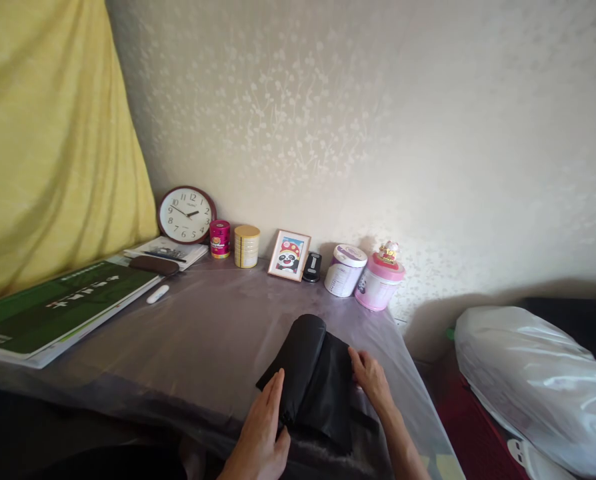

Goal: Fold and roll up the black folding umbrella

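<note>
A partly rolled bundle of black fabric (311, 373) lies on the front part of the table, its thick rounded roll on the left and a flatter flap (331, 393) on the right. My left hand (263, 427) holds the lower left of the roll, fingers straight along its side and thumb at the near end. With bent fingers, my right hand (371, 380) pinches the flap's right edge. A dark strip (365, 421) sticks out below that hand. What lies inside the roll is hidden.
Along the wall stand a clock (187, 215), a pink can (220, 239), a yellow-lidded tin (247, 247), a panda picture frame (289, 255), a stapler-like black object (312, 267) and two tubs (345, 271). Left lies a green book (53, 307); a plastic-covered bundle (538, 373) sits right.
</note>
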`<state>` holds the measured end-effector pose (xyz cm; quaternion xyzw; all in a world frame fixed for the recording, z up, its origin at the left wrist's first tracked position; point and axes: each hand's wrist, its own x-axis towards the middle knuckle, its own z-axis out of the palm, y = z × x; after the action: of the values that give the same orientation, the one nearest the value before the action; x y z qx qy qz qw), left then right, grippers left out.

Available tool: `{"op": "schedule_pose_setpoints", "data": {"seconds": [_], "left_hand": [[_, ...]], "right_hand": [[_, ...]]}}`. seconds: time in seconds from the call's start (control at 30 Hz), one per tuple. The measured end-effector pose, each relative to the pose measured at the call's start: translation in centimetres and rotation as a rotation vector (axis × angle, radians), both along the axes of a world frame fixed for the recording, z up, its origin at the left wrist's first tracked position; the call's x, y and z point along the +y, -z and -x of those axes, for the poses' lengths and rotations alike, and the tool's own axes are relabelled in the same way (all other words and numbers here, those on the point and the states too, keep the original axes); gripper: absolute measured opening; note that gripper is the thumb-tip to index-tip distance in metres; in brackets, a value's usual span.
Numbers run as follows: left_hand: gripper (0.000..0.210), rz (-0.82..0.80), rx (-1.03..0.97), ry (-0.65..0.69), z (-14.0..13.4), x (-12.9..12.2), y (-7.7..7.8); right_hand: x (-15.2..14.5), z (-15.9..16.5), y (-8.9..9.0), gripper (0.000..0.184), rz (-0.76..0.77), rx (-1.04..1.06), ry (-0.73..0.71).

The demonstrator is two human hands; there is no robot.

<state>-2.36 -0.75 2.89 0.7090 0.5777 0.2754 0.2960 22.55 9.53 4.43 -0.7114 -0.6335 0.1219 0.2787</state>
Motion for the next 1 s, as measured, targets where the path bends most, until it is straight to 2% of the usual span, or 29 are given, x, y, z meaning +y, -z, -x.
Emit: {"op": "schedule_pose_setpoints", "data": {"seconds": [0.1, 0.17, 0.33, 0.43, 0.57, 0.7, 0.87, 1.0], "left_hand": [[0.079, -0.043, 0.001, -0.012, 0.0, 0.0, 0.7], [0.080, -0.069, 0.012, 0.008, 0.0, 0.0, 1.2], [0.082, -0.113, 0.055, 0.019, -0.1, 0.0, 2.0], [0.084, -0.103, 0.095, 0.016, -0.3, 0.0, 2.1], [0.085, -0.065, 0.174, 0.015, -0.6, 0.0, 1.5], [0.084, -0.029, 0.219, 0.028, -0.7, -0.3, 0.4], [0.085, 0.016, 0.272, 0.044, -0.7, -0.4, -0.8], [0.083, 0.030, 0.337, 0.045, -0.7, -0.5, -1.4]], "right_hand": [[0.7, 0.8, -0.2, 0.042, 0.062, 0.167, 0.103], [0.9, 1.3, -0.1, 0.042, 0.038, 0.206, 0.110], [0.8, 1.3, 0.8, 0.028, -0.070, 0.069, 0.107], [0.2, 1.1, 0.8, 0.026, -0.074, 0.096, 0.119], [-1.0, 1.9, -0.6, 0.036, -0.005, 0.341, 0.037], [-2.2, 3.5, -2.7, 0.037, 0.043, 0.567, -0.055], [-2.0, 5.7, -5.2, 0.036, 0.029, 0.692, -0.103], [-0.9, 7.6, -6.0, 0.035, 0.026, 0.740, -0.144]]}}
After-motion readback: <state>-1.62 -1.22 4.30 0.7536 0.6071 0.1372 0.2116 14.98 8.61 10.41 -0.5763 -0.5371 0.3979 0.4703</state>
